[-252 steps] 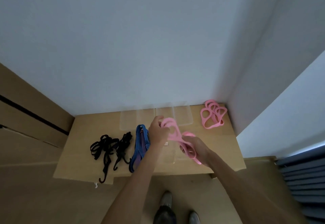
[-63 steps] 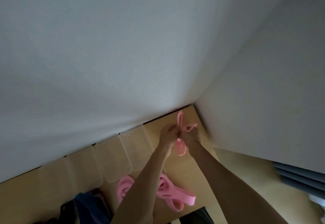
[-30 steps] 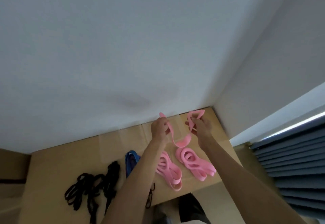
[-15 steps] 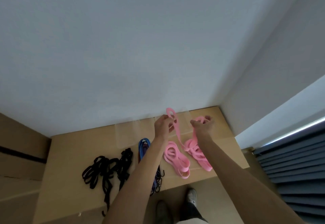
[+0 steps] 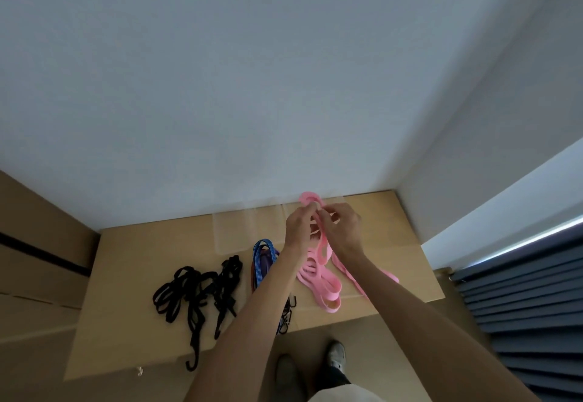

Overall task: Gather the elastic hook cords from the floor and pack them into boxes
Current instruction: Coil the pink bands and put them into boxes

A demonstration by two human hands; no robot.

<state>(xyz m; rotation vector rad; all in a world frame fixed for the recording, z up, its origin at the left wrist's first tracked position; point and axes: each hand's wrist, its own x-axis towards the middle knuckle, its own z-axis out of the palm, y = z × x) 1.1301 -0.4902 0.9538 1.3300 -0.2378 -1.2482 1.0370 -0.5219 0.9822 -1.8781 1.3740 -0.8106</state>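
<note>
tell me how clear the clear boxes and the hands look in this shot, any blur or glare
Head view: dim, soft light, no glare; the clear boxes barely stand out from the cardboard; left hand and right hand slightly soft, gripping the pink band; wall lines bend from wide-angle distortion.

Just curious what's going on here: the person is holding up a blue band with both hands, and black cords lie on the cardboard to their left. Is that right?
Not quite: the head view shows the held band is pink, not blue. Both the left hand and right hand grip it, and the black cords do lie on the cardboard to the left.
</note>
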